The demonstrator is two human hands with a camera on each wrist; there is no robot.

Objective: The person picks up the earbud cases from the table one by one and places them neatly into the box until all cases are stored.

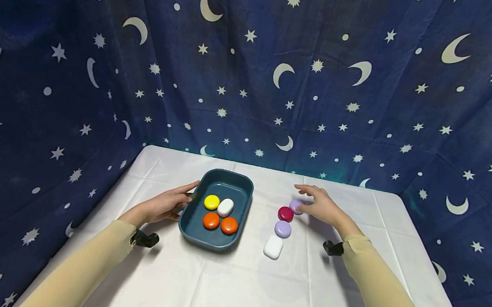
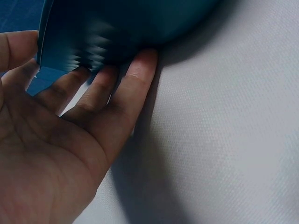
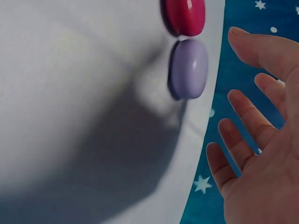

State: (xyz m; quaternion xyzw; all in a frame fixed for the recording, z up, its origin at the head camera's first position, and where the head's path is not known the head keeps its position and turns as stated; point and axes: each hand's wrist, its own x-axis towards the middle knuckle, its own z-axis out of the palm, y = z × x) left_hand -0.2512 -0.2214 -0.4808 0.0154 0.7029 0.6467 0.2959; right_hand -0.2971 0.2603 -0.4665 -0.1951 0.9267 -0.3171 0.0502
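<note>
Nearest, two cream sleeves (image 1: 85, 266) reach forward from the lower corners, smooth and close-fitting, each with a black wrist mount (image 1: 146, 238) at its cuff. Under them spreads a white tablecloth (image 1: 239, 288), finely woven, pressed with long straight fold lines and rounded at its far corners. A slanting row of glossy pieces lies on it: a squarish white piece (image 1: 273, 247) with softened corners, then a domed lilac disc (image 1: 282, 229), a crimson disc (image 1: 285, 214) and a farther lilac disc (image 1: 295, 205), this last just beside the crimson one. The right hand (image 1: 322, 205) hovers at that farther disc with its fingers spread, grasping nothing; the right wrist view shows space between fingertips and disc. Left of the row, across a strip of cloth, sits a dark teal tray (image 1: 213, 240), a smooth, deep rounded rectangle with a thin rim. The left hand (image 1: 163, 207) rests loose fingers against its outer left wall, unclenched. Inside, on the tray floor, two orange discs (image 1: 211, 220) lie side by side nearest, with a white oval piece (image 1: 225, 208) and a yellow disc (image 1: 212, 202) behind. Beyond the table's far edge hangs a creased navy cloth backdrop (image 1: 256, 77), printed with pale moons, stars and dots.
</note>
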